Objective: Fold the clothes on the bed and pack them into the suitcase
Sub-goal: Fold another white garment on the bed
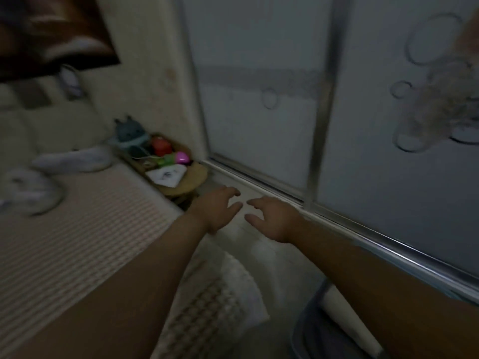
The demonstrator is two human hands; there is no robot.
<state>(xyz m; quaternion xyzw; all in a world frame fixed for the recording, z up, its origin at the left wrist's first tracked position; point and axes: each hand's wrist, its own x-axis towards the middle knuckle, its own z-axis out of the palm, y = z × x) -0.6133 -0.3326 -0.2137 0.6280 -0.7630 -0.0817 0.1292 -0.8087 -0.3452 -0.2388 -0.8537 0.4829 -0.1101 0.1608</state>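
Note:
The picture is dim and blurred. A bed (85, 229) with a pale checked cover fills the left side. Two light-coloured garments lie crumpled on it: one (72, 159) near the pillows, another (28, 190) at the far left. My left hand (217, 206) and my right hand (272, 218) reach forward side by side over the gap between the bed and the sliding doors, fingers spread, holding nothing. A dark blue-grey object (324, 327) at the bottom right may be the suitcase; I cannot tell.
Frosted sliding doors (337, 112) with a metal track run along the right. A small round wooden table (189, 177) in the corner carries a plush toy, a basket of colourful items and a white paper. A checked, fluffy cloth (220, 307) hangs off the bed's edge.

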